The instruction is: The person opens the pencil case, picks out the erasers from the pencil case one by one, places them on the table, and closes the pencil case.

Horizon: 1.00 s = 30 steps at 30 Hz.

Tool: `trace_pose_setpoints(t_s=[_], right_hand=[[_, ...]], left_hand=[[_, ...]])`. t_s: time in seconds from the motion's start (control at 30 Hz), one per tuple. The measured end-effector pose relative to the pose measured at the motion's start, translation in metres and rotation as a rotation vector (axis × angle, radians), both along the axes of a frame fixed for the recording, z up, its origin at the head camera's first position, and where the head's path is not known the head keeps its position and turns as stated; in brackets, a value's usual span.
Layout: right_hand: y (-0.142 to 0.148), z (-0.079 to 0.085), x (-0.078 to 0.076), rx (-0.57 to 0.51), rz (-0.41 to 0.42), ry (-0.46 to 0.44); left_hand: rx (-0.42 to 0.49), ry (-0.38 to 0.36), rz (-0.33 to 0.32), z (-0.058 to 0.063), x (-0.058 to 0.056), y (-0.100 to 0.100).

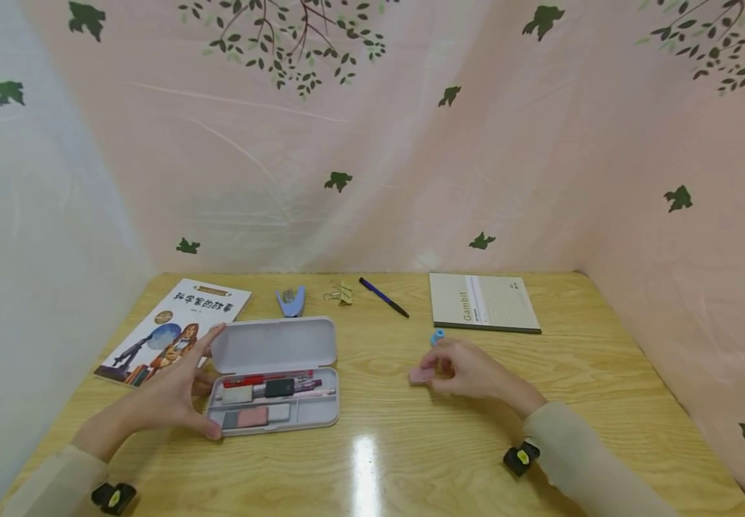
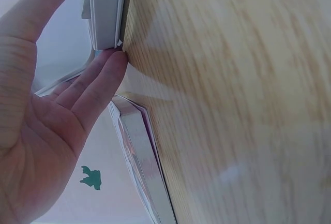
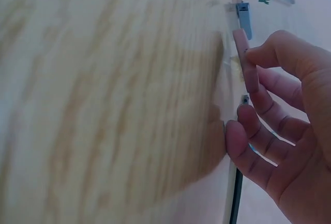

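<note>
An open white pencil case (image 1: 317, 413) lies left of the middle, its lid (image 1: 272, 343) tilted back. Inside are a red pen (image 1: 250, 379), other pens, and several erasers (image 1: 252, 416) in the front compartment. My left hand (image 1: 166, 388) holds the case's left end, thumb at the front corner and fingers along the side and lid; in the left wrist view its fingertips (image 2: 118, 61) meet the case's corner. On the right, my right hand (image 1: 469, 370) pinches a pink eraser (image 1: 419, 375) between thumb and fingers, low over the table. The right wrist view shows this eraser (image 3: 245, 61) edge-on.
Behind the case lie a picture-covered book (image 1: 172, 330), a small blue two-armed tool (image 1: 291, 301), a gold binder clip (image 1: 343, 293) and a dark blue pen (image 1: 382, 296). A notebook (image 1: 508, 301) lies at the back right. A small blue object (image 1: 437, 336) sits just beyond my right hand.
</note>
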State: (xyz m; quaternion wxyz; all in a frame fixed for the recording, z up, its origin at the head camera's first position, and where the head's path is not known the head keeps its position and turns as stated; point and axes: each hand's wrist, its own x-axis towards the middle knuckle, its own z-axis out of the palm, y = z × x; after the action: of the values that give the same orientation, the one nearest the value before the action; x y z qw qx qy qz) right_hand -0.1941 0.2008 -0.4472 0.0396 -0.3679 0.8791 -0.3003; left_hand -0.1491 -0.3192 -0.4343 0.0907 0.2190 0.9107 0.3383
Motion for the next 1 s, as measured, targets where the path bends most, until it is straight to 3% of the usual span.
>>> trace_pose_setpoints(t_s=[0.33,0.6,0.87,1.0], right_hand=[[0.001,-0.003,-0.004,0.045,-0.011,-0.043],[0.009,0.004,-0.002,0.027,0.000,-0.187],[-0.001,0.021,0.003,-0.018,-0.008,-0.207],[-0.018,0.033,0.004,-0.075,0.039,-0.186]], left_hand=[[0.007,0.013,-0.002,0.000,0.002,-0.002],[0.015,0.016,-0.022,-0.001,-0.001,-0.002],[0.021,-0.002,-0.024,-0.001,-0.002,0.000],[0.014,-0.004,-0.014,0.001,0.000,-0.002]])
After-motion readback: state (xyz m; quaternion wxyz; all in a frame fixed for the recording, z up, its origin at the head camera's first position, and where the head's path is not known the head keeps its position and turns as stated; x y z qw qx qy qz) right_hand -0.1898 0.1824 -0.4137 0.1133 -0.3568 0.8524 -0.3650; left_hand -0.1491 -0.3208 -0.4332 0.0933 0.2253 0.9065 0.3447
